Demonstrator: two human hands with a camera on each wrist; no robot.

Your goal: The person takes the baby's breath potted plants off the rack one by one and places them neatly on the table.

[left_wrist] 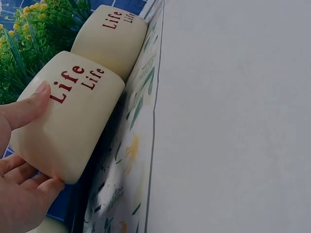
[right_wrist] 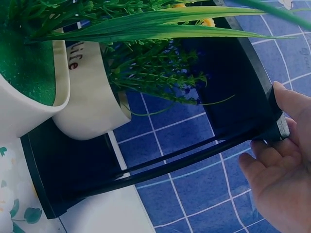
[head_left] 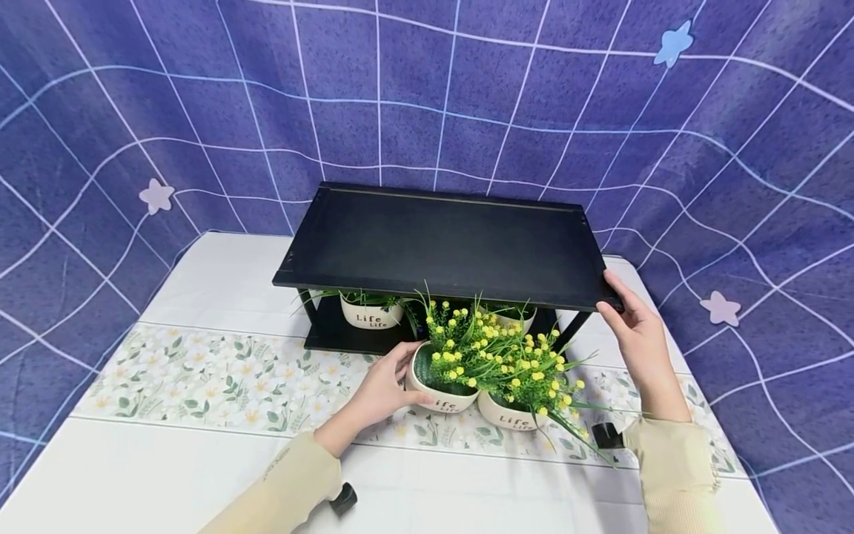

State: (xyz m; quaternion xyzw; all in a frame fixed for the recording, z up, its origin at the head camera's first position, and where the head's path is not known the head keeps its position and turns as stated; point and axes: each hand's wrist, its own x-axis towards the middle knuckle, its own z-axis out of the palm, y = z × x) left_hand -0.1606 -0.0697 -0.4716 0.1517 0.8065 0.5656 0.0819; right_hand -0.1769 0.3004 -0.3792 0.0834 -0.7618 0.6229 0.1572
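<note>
A cream oval pot (head_left: 445, 402) printed "Life Life", with green lining and yellow-flowered greenery, stands in front of a black two-tier shelf (head_left: 440, 241). My left hand (head_left: 385, 386) grips its left end; the left wrist view shows the thumb on the printed face (left_wrist: 73, 116) and the fingers around the end. Close beside it on the right sits a second cream pot (head_left: 512, 418), partly covered by yellow flowers (head_left: 527, 365). My right hand (head_left: 637, 337) holds the front right corner of the shelf's top board, thumb and fingers on opposite faces of the board (right_wrist: 279, 127).
Under the top board, the lower board (head_left: 353, 340) carries another lettered pot (head_left: 371, 315) at left and one (head_left: 525, 320) at right, partly hidden by flowers. A floral strip (head_left: 220, 378) crosses the white table (head_left: 167, 475). A purple gridded cloth (head_left: 414, 81) hangs behind.
</note>
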